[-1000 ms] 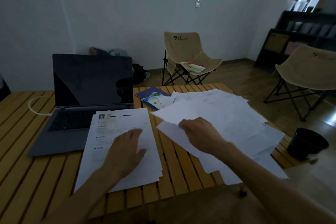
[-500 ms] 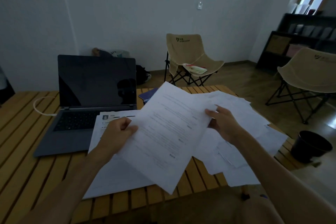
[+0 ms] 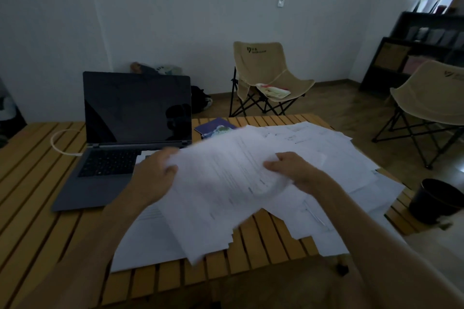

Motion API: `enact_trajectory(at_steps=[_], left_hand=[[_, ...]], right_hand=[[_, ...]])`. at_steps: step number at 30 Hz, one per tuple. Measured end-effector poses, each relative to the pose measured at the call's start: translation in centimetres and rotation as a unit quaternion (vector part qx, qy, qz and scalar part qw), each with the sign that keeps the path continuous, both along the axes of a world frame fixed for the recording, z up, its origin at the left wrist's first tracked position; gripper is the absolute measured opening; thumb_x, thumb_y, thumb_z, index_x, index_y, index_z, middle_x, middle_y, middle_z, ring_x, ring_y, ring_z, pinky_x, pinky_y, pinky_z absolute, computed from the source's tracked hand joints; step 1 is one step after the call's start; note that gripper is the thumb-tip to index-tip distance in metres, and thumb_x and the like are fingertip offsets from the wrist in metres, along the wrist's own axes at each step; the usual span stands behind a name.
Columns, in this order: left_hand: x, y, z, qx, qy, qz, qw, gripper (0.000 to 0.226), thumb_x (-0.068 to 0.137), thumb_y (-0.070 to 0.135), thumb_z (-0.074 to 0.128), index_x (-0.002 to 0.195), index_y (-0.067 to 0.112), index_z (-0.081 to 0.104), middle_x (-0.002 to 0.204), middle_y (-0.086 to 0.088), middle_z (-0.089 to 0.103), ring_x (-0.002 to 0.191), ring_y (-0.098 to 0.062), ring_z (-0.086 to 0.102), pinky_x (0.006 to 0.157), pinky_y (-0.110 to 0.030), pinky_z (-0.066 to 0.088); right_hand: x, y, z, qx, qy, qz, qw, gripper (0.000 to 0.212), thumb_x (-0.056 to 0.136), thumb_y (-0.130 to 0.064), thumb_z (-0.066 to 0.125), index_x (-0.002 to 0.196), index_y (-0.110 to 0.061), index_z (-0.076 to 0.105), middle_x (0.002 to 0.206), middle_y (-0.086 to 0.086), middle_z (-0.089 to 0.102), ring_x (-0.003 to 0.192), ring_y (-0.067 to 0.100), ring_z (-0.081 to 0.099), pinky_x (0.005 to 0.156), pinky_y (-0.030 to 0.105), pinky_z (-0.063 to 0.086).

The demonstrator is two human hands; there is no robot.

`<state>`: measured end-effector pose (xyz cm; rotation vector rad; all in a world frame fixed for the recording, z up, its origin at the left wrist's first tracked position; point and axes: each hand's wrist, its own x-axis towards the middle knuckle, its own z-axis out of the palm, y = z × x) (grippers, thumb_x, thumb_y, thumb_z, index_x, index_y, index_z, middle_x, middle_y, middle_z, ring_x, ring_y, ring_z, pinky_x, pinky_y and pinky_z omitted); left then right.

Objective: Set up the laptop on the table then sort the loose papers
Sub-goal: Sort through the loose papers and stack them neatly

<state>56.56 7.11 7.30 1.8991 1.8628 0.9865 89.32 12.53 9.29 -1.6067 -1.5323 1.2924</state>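
A slatted wooden table (image 3: 37,183) carries an open grey laptop (image 3: 120,138) toward its far left edge and loose white papers (image 3: 339,158) spread to its right edge. A blurred sheet (image 3: 221,183) is pinched by the left hand (image 3: 155,178) and right hand (image 3: 293,170); its print is unreadable.

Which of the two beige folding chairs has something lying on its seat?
The beige chair against the back wall, beyond the table's far edge. A flat printed item lies on its seat. The other chair at the right edge shows nothing on its seat.
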Motion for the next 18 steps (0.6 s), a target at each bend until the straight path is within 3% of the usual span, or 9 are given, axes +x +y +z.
enact_trajectory(at_steps=[2,4,6,8,12,15,18], left_hand=[[-0.5,-0.1,-0.1,0.084,0.028,0.095,0.991,0.05,0.091,0.015,0.063,0.138,0.014,0.048,0.136,-0.013,0.052,0.123,-0.032,0.05,0.106,-0.048,0.039],[-1.2,-0.3,-0.1,0.11,-0.003,0.157,0.981,0.057,0.091,0.019,0.063,0.143,0.013,0.041,0.142,-0.015,0.043,0.127,-0.033,0.044,0.108,-0.052,0.036],[-2.0,-0.1,-0.7,0.041,-0.073,0.159,0.984,0.056,0.094,0.026,0.061,0.144,0.015,0.038,0.143,-0.016,0.042,0.126,-0.032,0.045,0.106,-0.048,0.039],[-2.0,-0.3,-1.4,-0.032,-0.06,0.13,0.989,0.052,0.094,0.03,0.059,0.142,0.015,0.042,0.135,-0.018,0.048,0.116,-0.031,0.052,0.096,-0.042,0.045],[-1.3,-0.7,-1.9,-0.106,-0.081,0.185,0.974,0.059,0.093,0.035,0.059,0.14,0.007,0.037,0.134,-0.022,0.042,0.11,-0.036,0.052,0.088,-0.038,0.046],[-1.7,-0.4,-2.0,-0.131,-0.138,0.239,0.952,0.062,0.091,0.04,0.061,0.133,-0.001,0.037,0.132,-0.024,0.045,0.107,-0.039,0.053,0.08,-0.038,0.047],[-1.4,-0.3,-1.7,-0.188,-0.324,0.193,0.907,0.039,0.092,0.038,0.063,0.111,0.005,0.058,0.105,-0.017,0.066,0.088,-0.032,0.066,0.075,-0.042,0.061]], right_hand=[[-2.1,-0.8,-1.7,-0.022,0.101,-0.111,0.988,0.025,0.089,-0.011,0.07,0.113,-0.001,0.069,0.114,0.014,0.072,0.102,0.033,0.069,0.092,0.053,0.056],[-4.4,-2.4,-3.2,-0.092,0.205,-0.14,0.964,0.027,0.089,-0.001,0.067,0.116,0.001,0.064,0.118,0.018,0.069,0.103,0.037,0.067,0.09,0.056,0.056],[-6.8,-4.6,-4.2,-0.161,0.266,-0.121,0.943,0.03,0.088,0.007,0.062,0.118,0.002,0.061,0.116,0.018,0.067,0.1,0.035,0.066,0.077,0.047,0.059],[-8.9,-6.5,-4.8,-0.195,0.304,-0.121,0.925,0.031,0.09,0.008,0.061,0.119,0.0,0.06,0.113,0.017,0.067,0.096,0.031,0.065,0.065,0.039,0.058],[-11.3,-8.8,-4.9,-0.185,0.399,-0.154,0.885,0.028,0.096,0.005,0.054,0.119,-0.011,0.058,0.108,0.008,0.066,0.095,0.026,0.064,0.061,0.035,0.058],[-12.1,-9.4,-5.2,-0.157,0.464,-0.204,0.847,0.032,0.096,0.004,0.055,0.122,-0.014,0.056,0.114,0.01,0.067,0.102,0.03,0.066,0.076,0.043,0.062],[-13.0,-10.3,-5.2,-0.153,0.477,-0.192,0.844,0.036,0.097,0.003,0.055,0.128,-0.015,0.055,0.124,0.013,0.066,0.111,0.033,0.065,0.087,0.049,0.059]])
